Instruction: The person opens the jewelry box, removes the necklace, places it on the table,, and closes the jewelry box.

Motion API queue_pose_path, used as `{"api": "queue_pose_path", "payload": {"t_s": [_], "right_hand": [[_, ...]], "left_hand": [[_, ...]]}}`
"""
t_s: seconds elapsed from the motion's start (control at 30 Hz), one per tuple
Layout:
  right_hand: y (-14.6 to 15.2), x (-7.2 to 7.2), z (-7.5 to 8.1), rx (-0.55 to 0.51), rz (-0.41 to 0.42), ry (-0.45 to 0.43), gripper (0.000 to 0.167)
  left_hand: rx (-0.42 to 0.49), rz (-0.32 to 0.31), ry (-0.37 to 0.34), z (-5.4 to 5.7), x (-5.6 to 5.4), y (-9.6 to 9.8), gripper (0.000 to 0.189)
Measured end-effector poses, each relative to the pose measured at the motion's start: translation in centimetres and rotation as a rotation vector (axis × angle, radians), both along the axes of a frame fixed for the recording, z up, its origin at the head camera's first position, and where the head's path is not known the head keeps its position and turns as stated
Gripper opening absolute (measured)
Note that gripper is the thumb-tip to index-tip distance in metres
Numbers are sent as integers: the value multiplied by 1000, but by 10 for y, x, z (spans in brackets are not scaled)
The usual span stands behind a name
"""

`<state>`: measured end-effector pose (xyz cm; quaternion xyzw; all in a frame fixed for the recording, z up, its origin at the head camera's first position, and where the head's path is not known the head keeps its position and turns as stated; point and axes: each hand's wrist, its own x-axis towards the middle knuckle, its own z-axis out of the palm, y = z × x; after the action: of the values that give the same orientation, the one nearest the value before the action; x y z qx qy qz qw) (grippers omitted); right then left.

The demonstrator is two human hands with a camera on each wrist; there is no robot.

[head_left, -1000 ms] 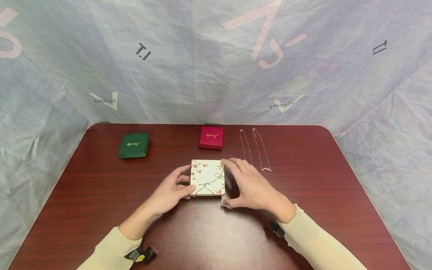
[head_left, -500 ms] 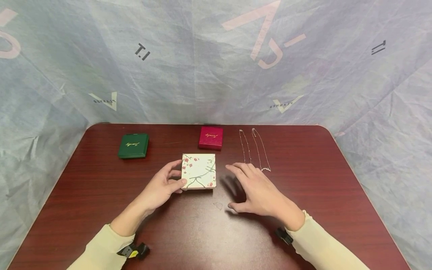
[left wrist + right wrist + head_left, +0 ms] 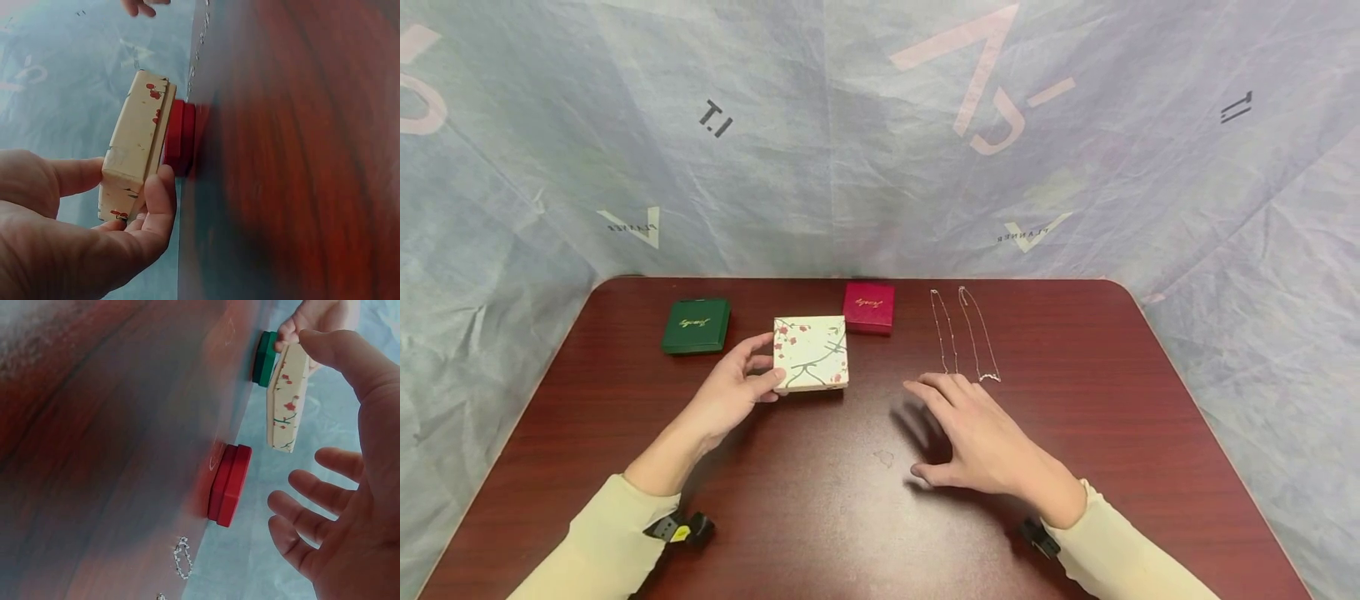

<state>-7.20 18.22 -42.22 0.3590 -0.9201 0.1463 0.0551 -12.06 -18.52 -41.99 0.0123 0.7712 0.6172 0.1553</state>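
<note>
My left hand [image 3: 726, 392] grips a square cream box [image 3: 811, 353] with red blossoms and dark branches by its left side, thumb on the near corner. In the left wrist view the lidded box [image 3: 137, 128] is held clear of the table between thumb and fingers. My right hand [image 3: 973, 433] hovers over the table at the right, fingers spread and holding nothing. Just beyond its fingertips lie two thin chain necklaces, one with small beads [image 3: 941, 321] and one with a curved pendant [image 3: 989, 377]. The right wrist view also shows the empty right hand [image 3: 350, 506].
A green box [image 3: 696, 325] with gold lettering sits at the back left. The red box [image 3: 868, 308] stands at the back middle, just behind the cream box. The brown table [image 3: 850, 517] meets a grey fabric backdrop [image 3: 737, 167] along its far edge.
The left hand has carried the cream box left and away from me, toward the back boxes. My right hand has let go of the box and drawn back slightly to the right.
</note>
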Motion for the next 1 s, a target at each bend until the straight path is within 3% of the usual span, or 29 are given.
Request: {"api": "queue_pose_path", "payload": {"t_s": [0.5,1.0], "right_hand": [[-1,9,-5,-6,41,35,102],[1,14,-7,3,33,16,103]], "left_hand": [[-26,83,-13,1,-41,-17,70],[-38,132,-53,-6,-71,-8,67]]}}
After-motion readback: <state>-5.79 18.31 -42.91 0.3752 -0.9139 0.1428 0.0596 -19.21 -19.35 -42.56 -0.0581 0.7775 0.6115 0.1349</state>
